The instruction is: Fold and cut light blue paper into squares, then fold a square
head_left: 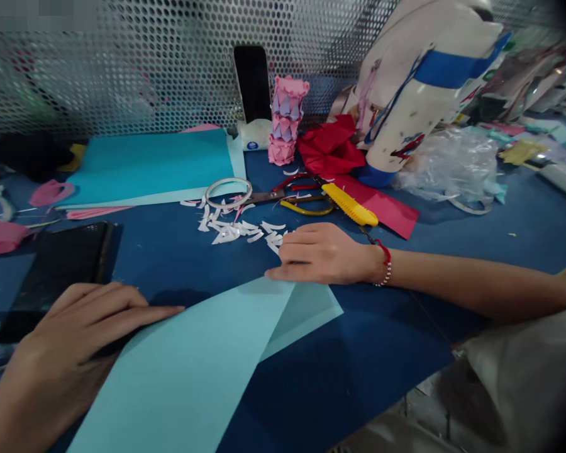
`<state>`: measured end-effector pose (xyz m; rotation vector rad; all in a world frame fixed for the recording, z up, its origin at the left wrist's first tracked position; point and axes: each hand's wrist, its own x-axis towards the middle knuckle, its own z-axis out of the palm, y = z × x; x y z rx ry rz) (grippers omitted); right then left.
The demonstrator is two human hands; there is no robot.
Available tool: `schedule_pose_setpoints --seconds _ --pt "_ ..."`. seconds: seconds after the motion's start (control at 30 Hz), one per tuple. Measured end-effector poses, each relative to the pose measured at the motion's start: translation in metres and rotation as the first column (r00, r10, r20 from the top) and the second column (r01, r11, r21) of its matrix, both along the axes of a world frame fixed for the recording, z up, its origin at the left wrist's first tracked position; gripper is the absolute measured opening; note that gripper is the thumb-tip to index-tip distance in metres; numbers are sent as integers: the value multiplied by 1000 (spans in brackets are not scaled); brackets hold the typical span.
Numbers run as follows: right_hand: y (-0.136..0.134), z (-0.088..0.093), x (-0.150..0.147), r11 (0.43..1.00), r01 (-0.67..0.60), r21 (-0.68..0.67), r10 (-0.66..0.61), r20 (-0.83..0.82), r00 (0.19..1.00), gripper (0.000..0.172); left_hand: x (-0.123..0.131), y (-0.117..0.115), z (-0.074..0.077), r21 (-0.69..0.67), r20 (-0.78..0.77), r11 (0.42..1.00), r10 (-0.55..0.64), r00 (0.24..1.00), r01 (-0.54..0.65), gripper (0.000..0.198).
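A large light-blue sheet of paper (188, 358) curves up from the blue tabletop, with a corner bent or folded beneath it on the right. My right hand (318, 255) has its fingers curled and pinches the sheet at its upper edge. At the sheet's left edge, my left hand (89, 327) grips the paper, its fingers held together and its index finger reaching along the edge. The left thumb is mostly hidden. Just behind my right hand lie white paper scraps (236, 233), scissors (306, 198) and a yellow cutter (351, 204).
Blue paper sheets (155, 163) and a tape roll (229, 192) lie at the back. A dark phone (56, 264) is beside my left hand; another phone (253, 82) stands upright near a pink paper tower (287, 119). Red paper (332, 148), a white-and-blue bottle (410, 119) and a plastic bag (457, 163) stand right.
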<state>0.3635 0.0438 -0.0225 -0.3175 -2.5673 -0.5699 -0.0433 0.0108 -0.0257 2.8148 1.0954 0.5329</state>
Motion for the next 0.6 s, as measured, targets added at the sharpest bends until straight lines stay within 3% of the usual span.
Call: schedule_pose_setpoints --seconds 0.1,0.27,0.37,0.6 --pt "-1 1 1 1000 -15 21 14 7 1000 15 9 -5 5 19 64 999 -31 997 29 39" --pt "0 2 0 999 -43 26 43 27 999 13 21 -6 9 47 42 998 -45 998 43 51" --pt "1 3 -1 999 -44 24 43 27 999 13 26 -3 10 28 64 999 -46 997 45 48" --pt "0 5 -2 999 -46 -4 46 41 998 13 29 1 10 179 -115 972 -135 984 155 53"
